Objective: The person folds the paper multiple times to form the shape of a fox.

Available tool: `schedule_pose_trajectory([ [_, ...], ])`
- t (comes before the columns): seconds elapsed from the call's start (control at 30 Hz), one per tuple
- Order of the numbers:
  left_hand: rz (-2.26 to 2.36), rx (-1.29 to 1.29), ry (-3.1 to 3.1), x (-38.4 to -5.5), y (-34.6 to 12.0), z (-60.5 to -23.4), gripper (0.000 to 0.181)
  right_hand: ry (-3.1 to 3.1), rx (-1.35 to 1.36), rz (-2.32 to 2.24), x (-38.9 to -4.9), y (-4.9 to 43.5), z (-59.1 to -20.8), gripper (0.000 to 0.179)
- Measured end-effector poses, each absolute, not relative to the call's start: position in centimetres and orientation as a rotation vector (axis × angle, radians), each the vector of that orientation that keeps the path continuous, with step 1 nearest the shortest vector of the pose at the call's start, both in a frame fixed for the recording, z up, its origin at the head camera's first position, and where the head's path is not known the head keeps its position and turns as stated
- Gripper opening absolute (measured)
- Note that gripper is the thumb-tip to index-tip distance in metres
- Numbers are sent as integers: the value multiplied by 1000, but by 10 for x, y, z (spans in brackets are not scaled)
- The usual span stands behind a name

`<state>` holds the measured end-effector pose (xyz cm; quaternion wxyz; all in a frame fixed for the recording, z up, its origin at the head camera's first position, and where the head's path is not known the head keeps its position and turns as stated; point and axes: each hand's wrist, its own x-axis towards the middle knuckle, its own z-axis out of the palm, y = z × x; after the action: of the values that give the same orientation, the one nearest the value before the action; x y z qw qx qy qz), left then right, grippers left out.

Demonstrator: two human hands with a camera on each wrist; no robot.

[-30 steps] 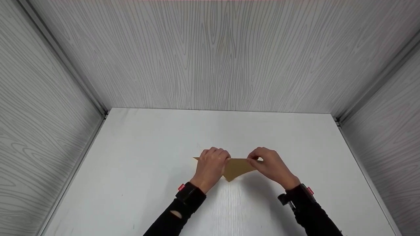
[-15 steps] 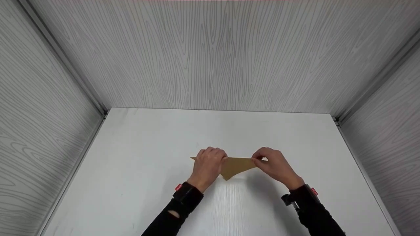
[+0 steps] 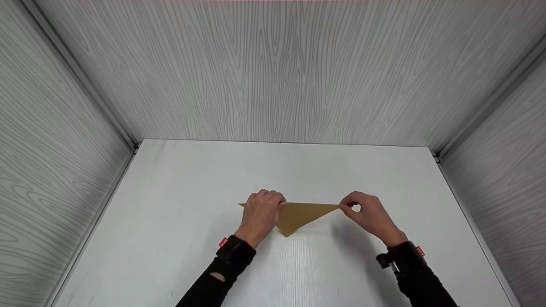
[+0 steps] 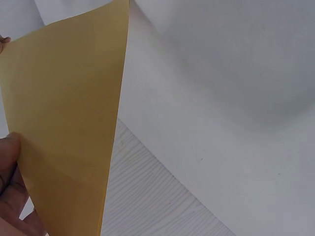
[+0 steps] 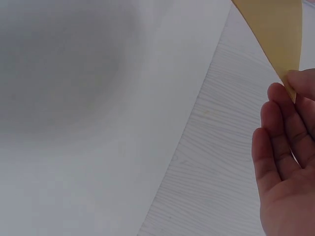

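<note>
Pale wood-grained panels (image 3: 273,72) behind and to both sides; white table (image 3: 192,183) below the hands.

Gold-brown sheet (image 3: 305,215), paper-like: long straight edge spans from one hand to the other, one corner jutting past the outer side of the left hand, another pointing back toward the wearer between the hands. Looks lifted; whether its low corner touches the table, cannot tell. Folded or single layer: unsure.

Left hand (image 3: 261,217): fingers curled over the long edge, thumb against the sheet. Right hand (image 3: 373,215): thumb and forefinger pinch the far corner, other fingers loosely bent.

Judged step: sheet held out by its edge, right grip at the very tip. Next move would call for a firm left hold and a light right pinch, lest the corner slip or crease.

Count: one sheet, two hands, two black wristbands (image 3: 236,253), two dark sleeves (image 3: 204,283), three panels, one table.
</note>
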<state>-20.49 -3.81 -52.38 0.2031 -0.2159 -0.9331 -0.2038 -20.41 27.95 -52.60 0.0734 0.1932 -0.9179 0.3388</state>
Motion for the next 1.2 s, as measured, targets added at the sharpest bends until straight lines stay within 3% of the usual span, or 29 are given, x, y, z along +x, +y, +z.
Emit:
schedule_pose_trajectory([
  [0.4, -574, -565, -2638, -207, -47, -526, 7, -2683, 392, 912, -203, 293, -525, 8],
  [0.67, -596, -606, -2621, -206, -33, -522, 6, -2443, 635, 815, -200, 244, -513, 19],
  [0.9, -571, -629, -2636, -203, -26, -520, 5, -2535, 744, 708, -197, 207, -513, 16],
  [1.2, -587, -655, -2609, -202, -22, -519, 7, -2523, 765, 657, -199, 194, -521, 11],
])
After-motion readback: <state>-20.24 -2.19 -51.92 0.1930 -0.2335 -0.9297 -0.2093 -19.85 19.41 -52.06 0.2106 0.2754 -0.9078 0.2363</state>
